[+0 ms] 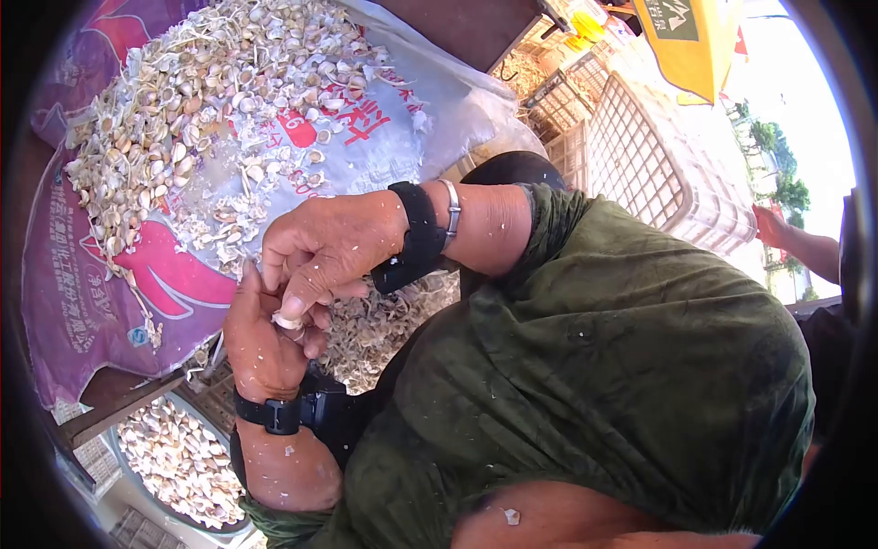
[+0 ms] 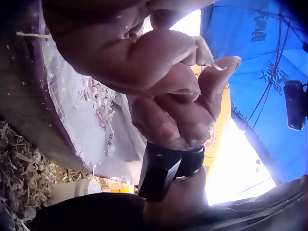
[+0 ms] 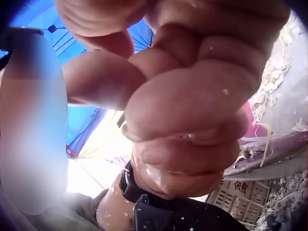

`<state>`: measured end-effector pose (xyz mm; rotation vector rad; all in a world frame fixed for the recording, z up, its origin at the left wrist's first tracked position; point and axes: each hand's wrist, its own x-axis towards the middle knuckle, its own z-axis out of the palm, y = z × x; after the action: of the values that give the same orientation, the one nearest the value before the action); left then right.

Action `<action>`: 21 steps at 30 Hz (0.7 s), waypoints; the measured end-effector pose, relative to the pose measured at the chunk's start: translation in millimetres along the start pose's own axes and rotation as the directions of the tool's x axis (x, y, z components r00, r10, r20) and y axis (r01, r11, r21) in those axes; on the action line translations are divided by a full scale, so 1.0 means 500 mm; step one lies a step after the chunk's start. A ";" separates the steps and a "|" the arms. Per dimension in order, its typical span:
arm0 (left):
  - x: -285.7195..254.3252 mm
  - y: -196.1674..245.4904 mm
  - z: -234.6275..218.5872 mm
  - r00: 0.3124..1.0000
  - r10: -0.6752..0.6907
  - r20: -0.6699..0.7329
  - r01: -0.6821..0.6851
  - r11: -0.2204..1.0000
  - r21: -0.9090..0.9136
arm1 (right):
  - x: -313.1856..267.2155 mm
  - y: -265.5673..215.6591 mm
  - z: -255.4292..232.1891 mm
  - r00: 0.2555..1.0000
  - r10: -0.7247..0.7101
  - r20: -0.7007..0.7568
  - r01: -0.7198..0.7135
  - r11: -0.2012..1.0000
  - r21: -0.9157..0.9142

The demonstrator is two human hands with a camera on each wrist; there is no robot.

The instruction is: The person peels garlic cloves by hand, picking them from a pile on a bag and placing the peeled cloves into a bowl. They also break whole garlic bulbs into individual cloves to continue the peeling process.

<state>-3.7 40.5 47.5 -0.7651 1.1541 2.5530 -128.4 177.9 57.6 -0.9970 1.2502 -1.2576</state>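
Your surface runs out ahead of both hands, covered by a printed purple-and-white plastic sheet. You're under a blue canopy, with bright daylight beyond. A big lattice crate stands off to the right of your right hand, other crates behind it, a yellow banner hanging past them. Another person's forearm reaches to that crate's far end. Counts: one garlic clove, partly hidden, pinched between your two hands; left hand has fingers curled around it, right thumb presses on it. One garlic heap on the sheet just beyond your hands, pieces too many to count. One tub of cloves, lower, on the outer side of your left hand; also uncountable. One mass of loose papery skins below your hands. Two black wrist straps, one per wrist; one metal bracelet, right arm.
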 end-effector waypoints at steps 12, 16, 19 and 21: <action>-0.058 0.015 -0.089 0.935 0.333 -0.123 -0.332 0.943 0.029 | 0.243 0.143 -0.334 0.972 -0.090 -0.218 -0.216 0.037 -0.976; -0.132 0.043 -0.094 0.861 0.455 -0.226 -0.443 0.890 0.105 | 0.295 0.147 -0.332 0.996 0.081 0.032 0.067 -0.485 -0.872; -0.202 0.054 -0.117 0.776 0.554 -0.301 -0.513 0.832 0.210 | 0.287 0.136 -0.310 0.984 0.089 -0.154 -0.136 -0.177 -0.975; -0.276 0.055 -0.185 0.678 0.597 -0.428 -0.566 0.796 0.214 | 0.262 0.127 -0.283 0.967 -0.004 -0.256 -0.256 0.059 -0.965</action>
<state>133.9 -47.3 89.8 -1.2274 1.8992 2.8798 -274.0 70.4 -34.7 -1.6718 2.4400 -0.0523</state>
